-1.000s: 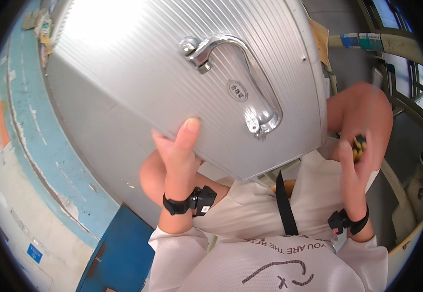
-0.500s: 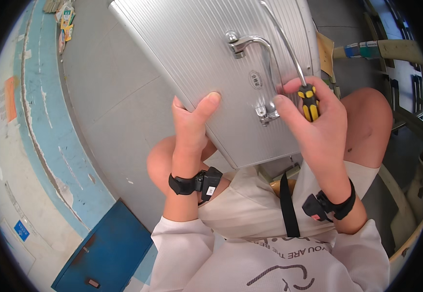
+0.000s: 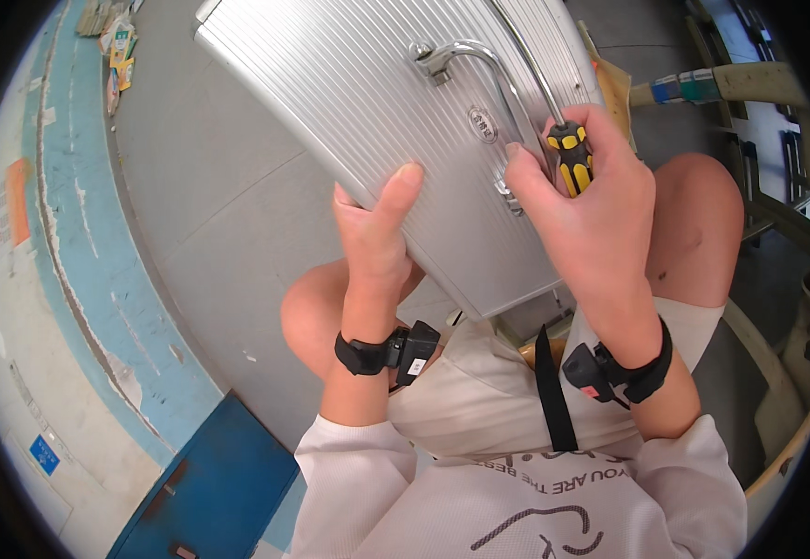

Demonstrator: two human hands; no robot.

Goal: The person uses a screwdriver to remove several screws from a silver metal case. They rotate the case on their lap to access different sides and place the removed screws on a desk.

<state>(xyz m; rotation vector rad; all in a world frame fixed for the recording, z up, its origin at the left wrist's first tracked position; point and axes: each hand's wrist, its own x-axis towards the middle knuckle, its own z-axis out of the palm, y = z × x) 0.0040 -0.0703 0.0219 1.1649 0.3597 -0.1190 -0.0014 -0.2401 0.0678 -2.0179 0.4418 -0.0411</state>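
A silver, ribbed metal case (image 3: 349,102) rests tilted over my lap, its near corner between my knees. My left hand (image 3: 377,219) is closed on its left edge, thumb flat on the ribbed face and fingers out of sight underneath. A curved chrome handle (image 3: 468,47) is mounted on that face, beside a small oval badge (image 3: 482,124). My right hand (image 3: 600,210) is wrapped round a screwdriver (image 3: 570,154) with a black and yellow grip, its long steel shaft pointing away from me. The right thumb lies against the near part of the chrome handle, partly covering it.
At the lower left stands a blue cabinet (image 3: 209,475) by a blue and white wall (image 3: 97,233). Papers and packets (image 3: 118,47) lie on the grey floor (image 3: 228,177) at the far left. Chair or desk frames (image 3: 749,88) crowd the right side.
The case has shifted slightly away from me and to the left. My right hand has moved the same way with the screwdriver. The left hand keeps its hold on the edge.
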